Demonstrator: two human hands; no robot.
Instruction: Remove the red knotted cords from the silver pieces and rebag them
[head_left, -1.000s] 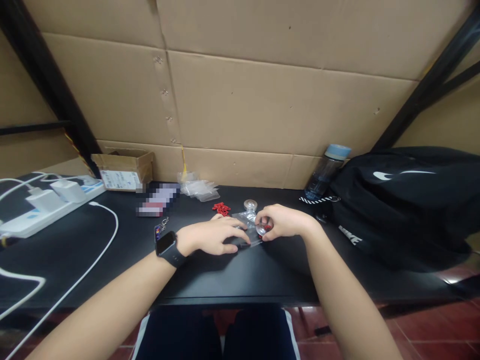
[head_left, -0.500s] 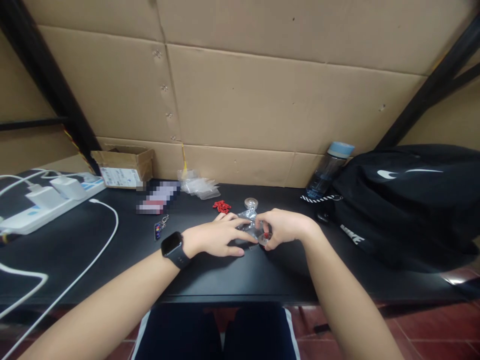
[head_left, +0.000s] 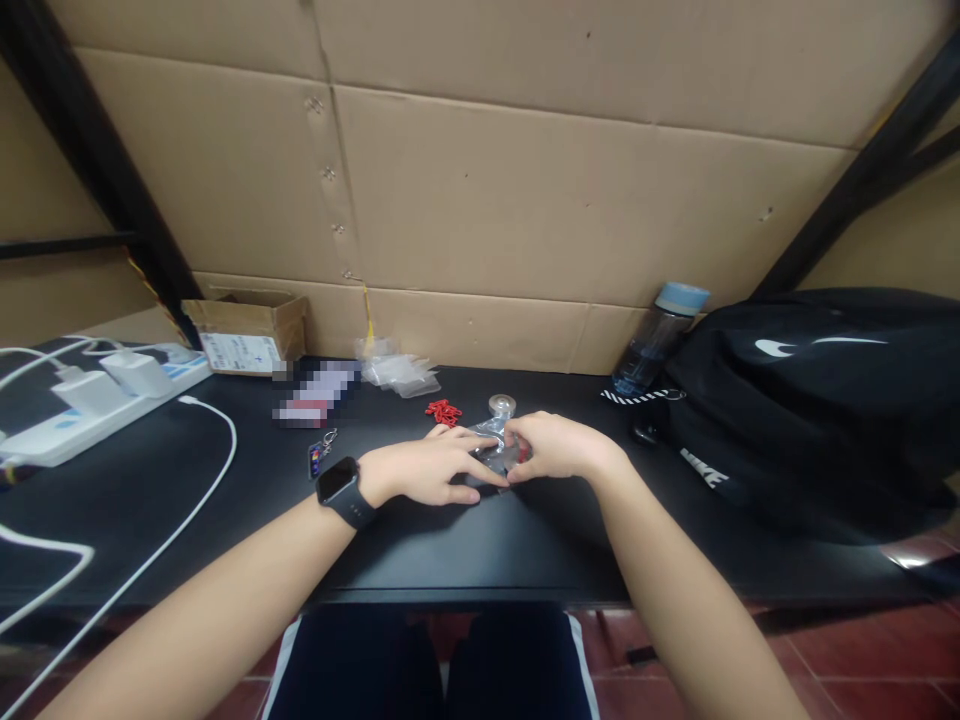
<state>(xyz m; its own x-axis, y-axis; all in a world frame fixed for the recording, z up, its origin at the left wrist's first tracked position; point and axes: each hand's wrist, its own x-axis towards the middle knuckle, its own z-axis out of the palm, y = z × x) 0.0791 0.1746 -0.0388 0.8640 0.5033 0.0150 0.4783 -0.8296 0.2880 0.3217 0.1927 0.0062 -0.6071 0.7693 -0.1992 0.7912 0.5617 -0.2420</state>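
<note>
A clear plastic bag (head_left: 489,458) lies on the black tabletop between my hands. My left hand (head_left: 431,470), with a black watch at the wrist, rests flat, its fingers spread over the bag's left part. At the bag's right side, my right hand (head_left: 559,447) has thumb and fingers curled together around a small thing with red on it (head_left: 523,455), mostly covered by the fingers. Just behind the bag sits a small round silvery object (head_left: 502,406). A pile of small red pieces (head_left: 444,412) lies beyond my left fingertips.
Several clear bags (head_left: 401,372) lie at the back, near an open cardboard box (head_left: 247,335). A key ring (head_left: 321,455) and a white power strip (head_left: 105,405) with cables are on the left. To the right stand a bottle (head_left: 660,340) and a black backpack (head_left: 810,420).
My right hand has shifted slightly left and away from me, over the bag. The clear round thing seen at its fingertips is now mostly hidden. My left hand has moved slightly left.
</note>
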